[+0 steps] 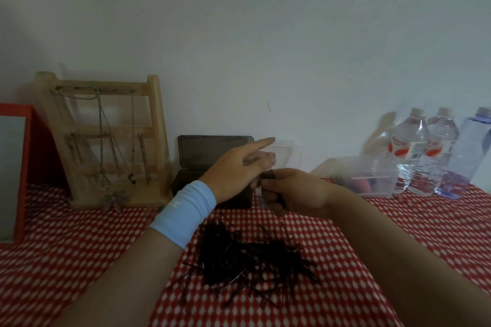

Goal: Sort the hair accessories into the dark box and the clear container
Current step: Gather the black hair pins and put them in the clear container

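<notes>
Head view: right hand point(289, 191) clamps a bunch of hairpins point(269, 176) near the pile point(252, 260) on the surface point(79, 247), left hand point(239, 170) just beside them, forefinger straight, grip unclear.

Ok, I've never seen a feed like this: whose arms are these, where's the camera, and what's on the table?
There is no machine: these are a person's bare arms, filmed by one wide camera worn on their head, looking forward and down. The left hand, wearing a blue wristband, has its forefinger out; the right hand pinches a small dark bundle. Whether the left also grips it is unclear. On the red patterned cloth lies a pile of dark hair accessories. Behind the hands stand the open dark box and a clear container; a wooden jewellery stand is left, water bottles right.
</notes>
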{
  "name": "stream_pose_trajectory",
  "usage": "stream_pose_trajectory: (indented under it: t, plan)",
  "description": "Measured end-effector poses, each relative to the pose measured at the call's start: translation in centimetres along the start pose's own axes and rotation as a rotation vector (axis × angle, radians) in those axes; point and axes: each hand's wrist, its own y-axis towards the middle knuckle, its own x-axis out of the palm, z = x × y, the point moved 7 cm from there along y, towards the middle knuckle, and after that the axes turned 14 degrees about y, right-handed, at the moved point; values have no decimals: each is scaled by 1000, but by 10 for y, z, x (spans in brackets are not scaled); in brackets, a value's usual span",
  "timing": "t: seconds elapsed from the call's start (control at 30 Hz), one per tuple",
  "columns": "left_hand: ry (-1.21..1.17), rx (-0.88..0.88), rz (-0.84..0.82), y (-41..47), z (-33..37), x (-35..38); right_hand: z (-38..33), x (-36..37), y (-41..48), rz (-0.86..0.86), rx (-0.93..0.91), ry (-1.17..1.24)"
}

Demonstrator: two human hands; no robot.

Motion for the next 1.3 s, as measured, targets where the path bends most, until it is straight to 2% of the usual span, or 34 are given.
stream_pose_trajectory:
  t: [0.1, 0.2, 0.27, 0.33, 0.4, 0.47, 0.53, 0.63, 0.7, 0.8, 0.87, 0.93, 1.0, 1.1, 1.17, 1.23, 1.3]
  plan:
    - [68, 37, 121, 7, -2, -2, -4, -2, 11, -15, -30, 21]
    - [-65, -40, 236, 9, -18, -7, -4, -2, 19, -88, -4, 32]
    - [-106, -68, 255, 9, -27, -6, -1, -3, 21, -123, 29, -1]
    - [-49, -60, 229, 10, -33, -5, 3, -6, 23, -128, 29, 24]
    - [20, -40, 119, 12, -35, 5, 6, -12, 25, -117, 15, 50]
    - [131, -19, -20, 13, -37, 20, 8, -18, 26, -103, 13, -37]
    - [155, -12, -70, 12, -36, 29, 11, -22, 23, -104, 20, -62]
    - [-24, -69, 67, 13, -36, 25, 7, -27, 19, -53, -7, 220]
    - [-224, -176, 142, 12, -39, 26, -4, -37, 18, 27, -130, 376]
    - [-732, -432, 4, 8, -36, 55, -24, -49, 18, 90, -345, 569]
    - [-920, -555, -92, 2, -29, 70, -30, -55, 17, 139, -454, 621]
    - [-1112, -599, -122, 0, -22, 74, -32, -59, 16, 217, -534, 523]
    - [-1287, -584, -118, 0, -13, 71, -32, -60, 15, 307, -574, 288]
    - [-1412, -561, -87, 1, -12, 66, -31, -55, 14, 375, -571, -29]
    - [-1458, -568, -70, 2, -16, 65, -28, -52, 14, 348, -540, -61]
    - [-1432, -580, -88, 0, -22, 65, -26, -52, 14, 324, -494, -96]
    - [-1137, -606, -99, -1, -32, 62, -27, -55, 14, 318, -469, -126]
